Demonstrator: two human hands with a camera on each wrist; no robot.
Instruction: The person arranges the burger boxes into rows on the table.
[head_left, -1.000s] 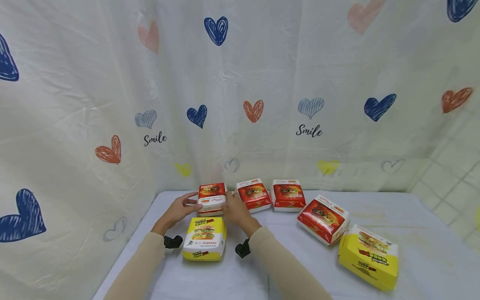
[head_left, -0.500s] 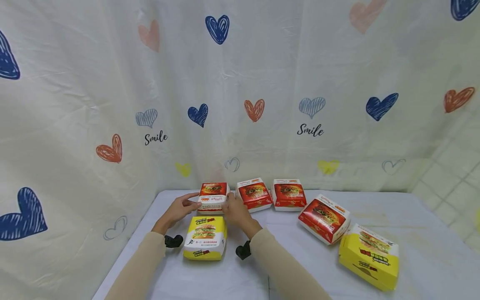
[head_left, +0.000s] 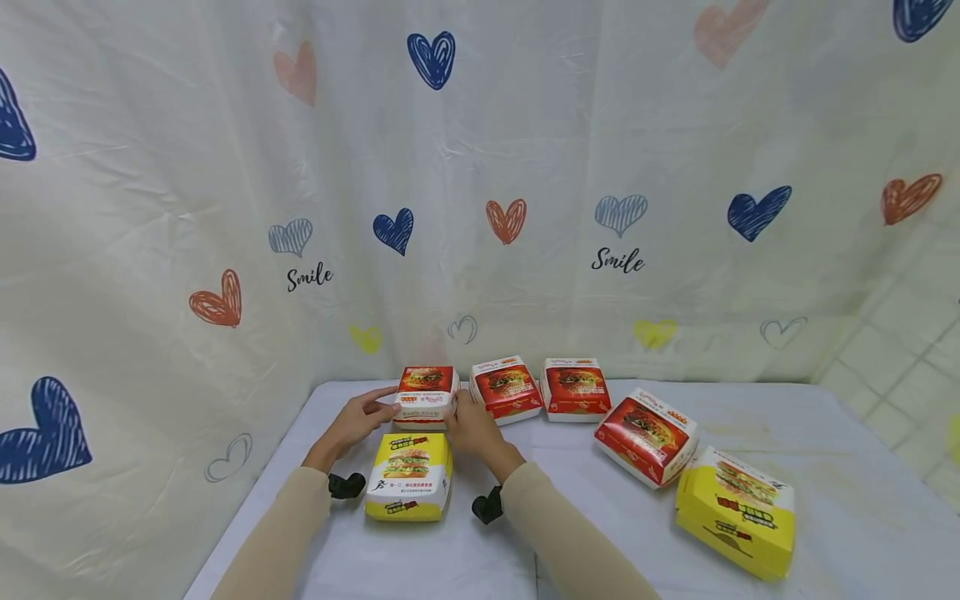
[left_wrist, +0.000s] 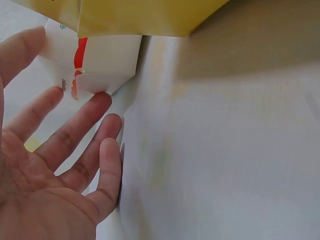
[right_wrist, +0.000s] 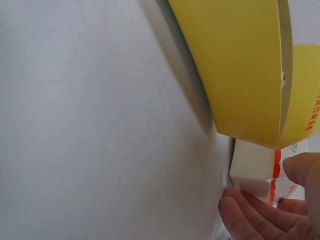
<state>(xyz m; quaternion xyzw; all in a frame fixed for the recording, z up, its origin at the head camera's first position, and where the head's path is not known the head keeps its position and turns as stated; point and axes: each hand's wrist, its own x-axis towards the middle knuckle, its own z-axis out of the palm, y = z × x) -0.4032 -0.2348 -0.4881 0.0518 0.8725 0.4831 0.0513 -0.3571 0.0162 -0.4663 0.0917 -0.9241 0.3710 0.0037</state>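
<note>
A red and white burger box [head_left: 424, 396] stands at the back left of the table, between both hands. My left hand [head_left: 363, 422] touches its left side; in the left wrist view the fingers [left_wrist: 70, 137] are spread and fairly straight, fingertips right at the box's lower edge. On the other side my right hand [head_left: 476, 429] has its fingers along the box's right side, with the thumb [right_wrist: 300, 167] at the near edge in the right wrist view. Just in front of this box, between the forearms, lies a yellow and white burger box [head_left: 409, 477].
To the right of my right hand, two red burger boxes [head_left: 507, 389] line the back edge. Farther right sit a tilted red burger box [head_left: 647, 437] and a yellow one [head_left: 737, 512] beside it. A heart-printed curtain [head_left: 540, 292] hangs behind the white tablecloth [head_left: 840, 467].
The red and white box between my hands has shifted slightly to the right and sits squarer since a second ago. The other boxes have stayed in place.
</note>
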